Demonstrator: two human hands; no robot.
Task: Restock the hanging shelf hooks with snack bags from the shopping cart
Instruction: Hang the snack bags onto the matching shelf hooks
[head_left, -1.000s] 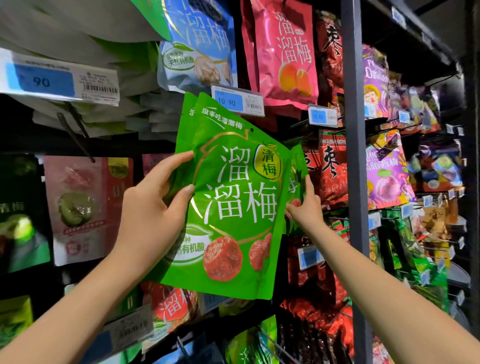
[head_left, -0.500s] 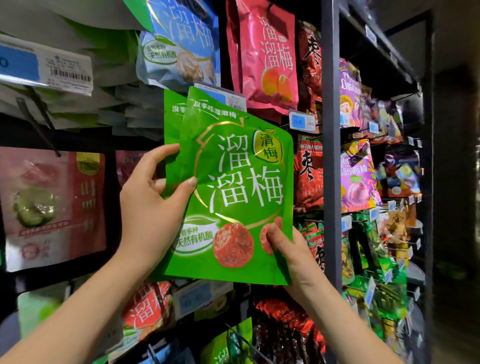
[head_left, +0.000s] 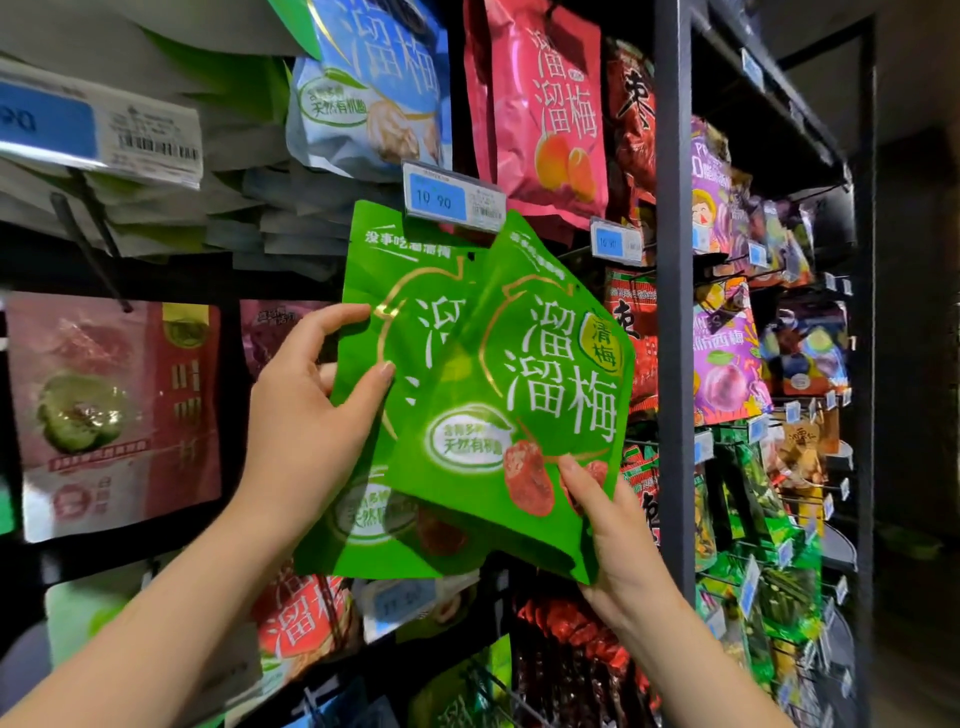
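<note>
We record two green snack bags held up in front of the hanging shelf, both just below a blue price tag (head_left: 453, 199).

The left hand (head_left: 306, 415) grips the rear green bag (head_left: 387, 332) at its left edge. The thumb lies pressed on the printed face, the index finger curls over the edge above it, and the other fingers are hidden behind the bag. This bag stands nearly upright, and its top edge reaches the underside of the price tag. We cannot tell whether it is on a hook.

The right hand (head_left: 615, 545) pinches the front green bag (head_left: 545, 400) at its lower right corner, with the thumb on the face beside the printed red fruit and the fingers behind. This bag is tilted clockwise and overlaps the right half of the rear bag. Its top corner lies just under the right end of the price tag.

Above the tag hang a blue bag (head_left: 371, 88) and a pink bag (head_left: 540, 104). A dark upright post (head_left: 674, 322) stands just right of the front bag. Beyond it hang purple bags (head_left: 727, 358).
</note>
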